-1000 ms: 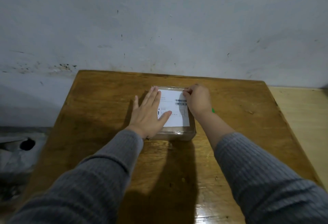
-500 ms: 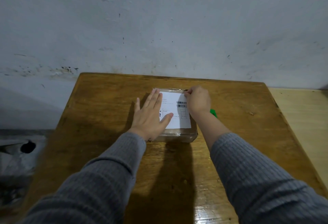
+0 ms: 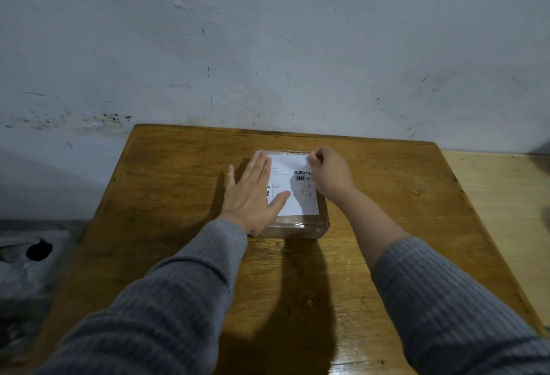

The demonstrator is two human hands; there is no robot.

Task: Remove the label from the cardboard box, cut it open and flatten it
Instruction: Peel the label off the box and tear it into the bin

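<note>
The worktop (image 3: 178, 196) is set against a wall, and the cardboard box (image 3: 297, 226) is placed near its far middle, wrapped in clear tape. No opening is visible, so its contents cannot be told. The white label (image 3: 293, 193) is seen flat on the box's top face. The left hand (image 3: 253, 193) is laid flat with fingers spread, pressing on the box's left side. The right hand (image 3: 329, 174) is curled, fingertips pinched together at the label's far right corner. Label removal is judged to be in hand. A lifted corner is required next, then a steady peel while the box is held down.
</note>
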